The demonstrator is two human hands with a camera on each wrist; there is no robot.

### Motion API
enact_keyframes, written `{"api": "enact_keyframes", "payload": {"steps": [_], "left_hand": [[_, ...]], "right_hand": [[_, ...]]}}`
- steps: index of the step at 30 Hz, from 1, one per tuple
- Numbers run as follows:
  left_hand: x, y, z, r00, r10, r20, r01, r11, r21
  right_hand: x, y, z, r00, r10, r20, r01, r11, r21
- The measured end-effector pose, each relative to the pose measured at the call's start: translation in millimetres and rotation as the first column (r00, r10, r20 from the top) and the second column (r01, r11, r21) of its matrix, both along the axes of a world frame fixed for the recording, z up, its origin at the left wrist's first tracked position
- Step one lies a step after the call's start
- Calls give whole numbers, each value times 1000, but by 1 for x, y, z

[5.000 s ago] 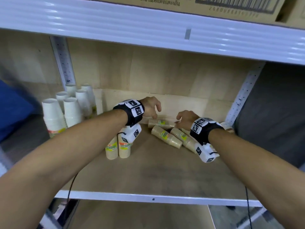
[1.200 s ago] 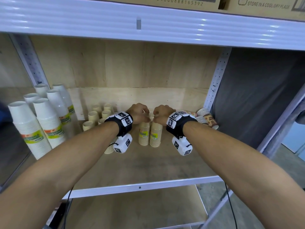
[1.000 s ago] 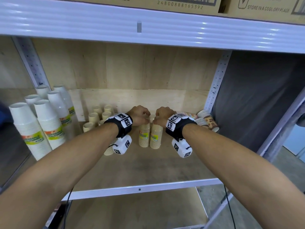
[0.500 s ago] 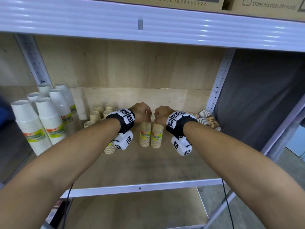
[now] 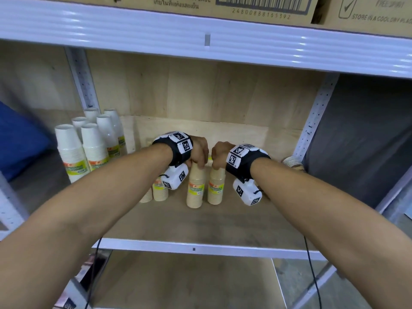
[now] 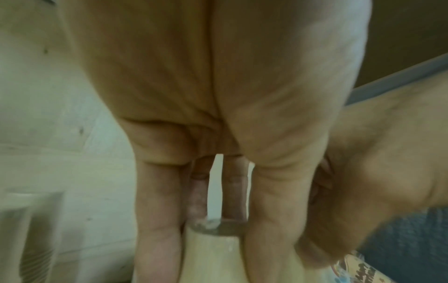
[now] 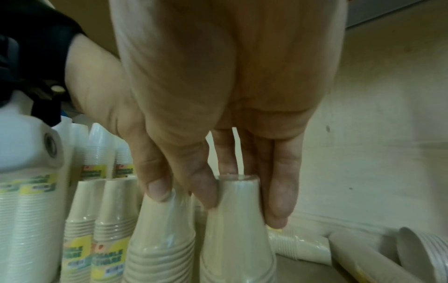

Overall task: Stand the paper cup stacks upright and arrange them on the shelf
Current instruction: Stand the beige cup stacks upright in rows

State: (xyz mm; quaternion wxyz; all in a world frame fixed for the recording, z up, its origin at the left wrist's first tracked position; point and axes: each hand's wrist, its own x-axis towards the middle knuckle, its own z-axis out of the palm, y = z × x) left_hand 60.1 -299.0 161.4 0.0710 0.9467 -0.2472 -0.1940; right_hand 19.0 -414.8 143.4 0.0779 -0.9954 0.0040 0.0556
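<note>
Two tan paper cup stacks stand upright side by side mid-shelf, rims down, each wrapped in clear film with a yellow-green label. Left hand grips the top of the left tan stack, fingers curled down around its upper end. Right hand grips the top of the right tan stack, fingers and thumb pinching the top cup. The two stacks sit just beside each other, both hands nearly touching above them. Wooden shelf carries everything. More tan stacks stand upright just left of the held pair, partly hidden behind the left wrist camera. Taller white cup stacks stand upright in a group farther left, near the upright post. Fallen stacks lie on their sides at the back right of the shelf, right of the held pair; from the head view only one patterned stack end shows past the right wrist. Cardboard boxes sit on the shelf above.
</note>
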Motion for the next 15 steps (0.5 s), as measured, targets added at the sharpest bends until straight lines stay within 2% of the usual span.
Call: {"api": "enact_keyframes", "payload": {"steps": [3, 6, 15], "left_hand": [[-10, 10, 8, 1000, -15, 6, 14, 996, 83], [-16, 28, 15, 999, 23, -22, -21, 995, 99], [-28, 101, 16, 982, 175, -73, -170, 983, 68]], "right_hand": [[-5, 13, 7, 997, 56, -59, -58, 998, -35], [-10, 32, 15, 980, 124, -156, -136, 989, -66], [-14, 92, 15, 949, 285, -132, -281, 958, 50]]}}
